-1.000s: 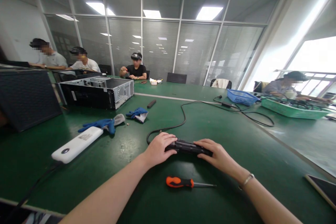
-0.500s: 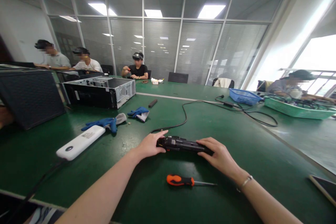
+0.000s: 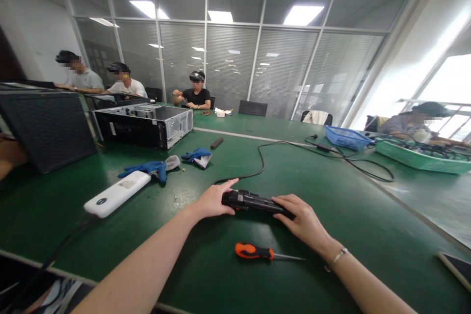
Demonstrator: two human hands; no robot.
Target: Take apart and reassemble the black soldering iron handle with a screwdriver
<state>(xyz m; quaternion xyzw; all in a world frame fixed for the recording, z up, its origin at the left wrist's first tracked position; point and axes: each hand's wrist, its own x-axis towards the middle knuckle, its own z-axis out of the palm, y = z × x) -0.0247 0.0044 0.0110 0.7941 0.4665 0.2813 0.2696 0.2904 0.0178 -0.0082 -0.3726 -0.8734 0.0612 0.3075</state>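
Observation:
A long black device lies crosswise on the green table in front of me, with a small orange-red spot on its near side. My left hand grips its left end between thumb and fingers. Around the right end are the thumb and fingers of my right hand, which partly hide it. A black cord emerges from behind my left hand; where it joins is hidden. Nearer to me, a screwdriver with an orange and black handle rests on the table, its shaft pointing right, touched by neither hand.
To the left are a white power bank on a cable, blue gloves, a dark bar and an open computer case. Blue and green baskets stand right; a phone lies near the right edge. Several people sit around.
My right hand has shifted slightly left along the black device. The view has turned a little; the screwdriver stays in place on the table.

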